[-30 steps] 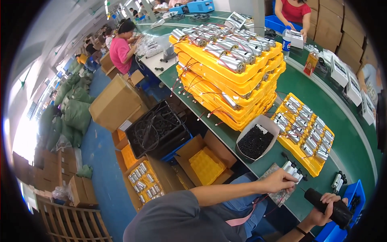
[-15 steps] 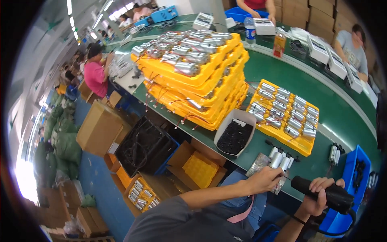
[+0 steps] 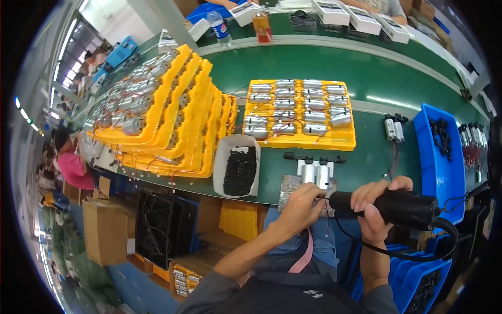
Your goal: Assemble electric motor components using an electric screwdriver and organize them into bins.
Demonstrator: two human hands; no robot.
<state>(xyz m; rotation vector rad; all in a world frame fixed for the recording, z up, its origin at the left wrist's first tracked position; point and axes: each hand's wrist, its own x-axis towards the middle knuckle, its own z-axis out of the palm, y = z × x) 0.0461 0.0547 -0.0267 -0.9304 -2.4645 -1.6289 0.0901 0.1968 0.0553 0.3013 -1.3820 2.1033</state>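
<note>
My right hand [image 3: 372, 203] grips a black electric screwdriver [image 3: 410, 209], held nearly level with its bit end pointing left. My left hand [image 3: 302, 207] is closed in a pinch at the bit end; whatever lies between its fingertips is too small to make out. Just beyond the left hand, two silver motors [image 3: 308, 172] with black fittings at their far ends lie side by side on a metal plate [image 3: 285, 191] at the table's near edge. A white box [image 3: 220, 170] of small black screws stands to the left of the plate.
A yellow tray [image 3: 329, 140] of silver motors lies beyond the plate. Stacked yellow trays [image 3: 180, 125] rise at the left. To the right are two motors with wires [image 3: 394, 130] and a blue bin [image 3: 424, 149] of black parts. The screwdriver's cord [image 3: 448, 246] loops below it.
The view has swung to the right, so the table and trays appear further left. The screwdriver has levelled out, its bit end still at my left fingertips.
</note>
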